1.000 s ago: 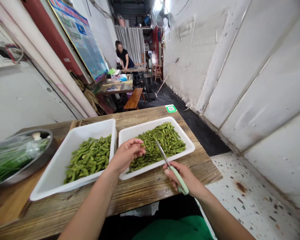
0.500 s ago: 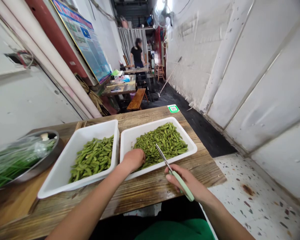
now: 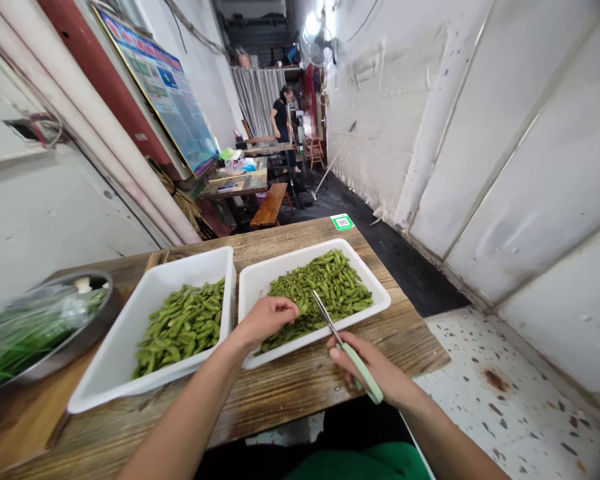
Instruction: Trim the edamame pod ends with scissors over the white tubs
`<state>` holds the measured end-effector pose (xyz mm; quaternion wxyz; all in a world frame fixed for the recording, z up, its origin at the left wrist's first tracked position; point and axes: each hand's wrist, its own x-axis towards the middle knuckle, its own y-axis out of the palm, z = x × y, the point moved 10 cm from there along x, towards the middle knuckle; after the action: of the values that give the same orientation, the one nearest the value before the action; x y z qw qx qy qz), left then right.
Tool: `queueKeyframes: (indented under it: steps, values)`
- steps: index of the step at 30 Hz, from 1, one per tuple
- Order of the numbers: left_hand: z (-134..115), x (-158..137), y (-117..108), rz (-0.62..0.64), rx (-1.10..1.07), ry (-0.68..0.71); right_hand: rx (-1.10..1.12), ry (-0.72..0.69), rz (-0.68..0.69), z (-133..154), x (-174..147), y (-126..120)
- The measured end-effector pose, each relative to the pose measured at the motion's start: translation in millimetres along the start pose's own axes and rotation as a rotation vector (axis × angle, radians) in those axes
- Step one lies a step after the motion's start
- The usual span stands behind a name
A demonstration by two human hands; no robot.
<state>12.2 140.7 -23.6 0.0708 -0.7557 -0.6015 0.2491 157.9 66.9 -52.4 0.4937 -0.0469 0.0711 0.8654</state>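
Note:
My right hand (image 3: 360,363) grips a pair of scissors (image 3: 359,369) with pale green handles. Their metal blades point up and left over the right white tray (image 3: 247,280), which holds a heap of green edamame pods (image 3: 343,277). Above the left part of that heap is my left hand (image 3: 267,320), thumb and fingers pinched together close to the scissor tips. Whatever is in the pinch is too small to make out. To the left, a second white tray (image 3: 100,373) holds more edamame pods (image 3: 185,323).
Both trays rest on a wooden table (image 3: 280,393). Bagged long green vegetables (image 3: 35,327) lie in a metal bowl (image 3: 107,300) at the left. Farther back are a wooden bench (image 3: 270,203), a cluttered table (image 3: 240,183), a leaning long-handled tool (image 3: 335,160) and a standing person (image 3: 283,120).
My left hand has lifted from the pods and turned, its pinched fingers now nearer the blades. The scissors stay almost in place. The person at the back has shifted slightly and leans forward.

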Motion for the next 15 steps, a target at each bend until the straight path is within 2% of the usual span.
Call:
queueKeyframes:
  steps: [3,6,10,15]
  values:
    - [1,-9,9,0.056,-0.254,-0.047,0.010,-0.014,0.013,1,0,1]
    - [-2,-13,11,0.040,-0.380,-0.025,0.019,0.001,0.020,0,0,2]
    - [-11,-17,8,-0.035,-0.394,0.036,-0.008,0.014,0.042,1,-1,6]
    - [-19,-21,11,-0.040,-0.367,0.061,-0.019,0.006,0.065,6,-1,11]
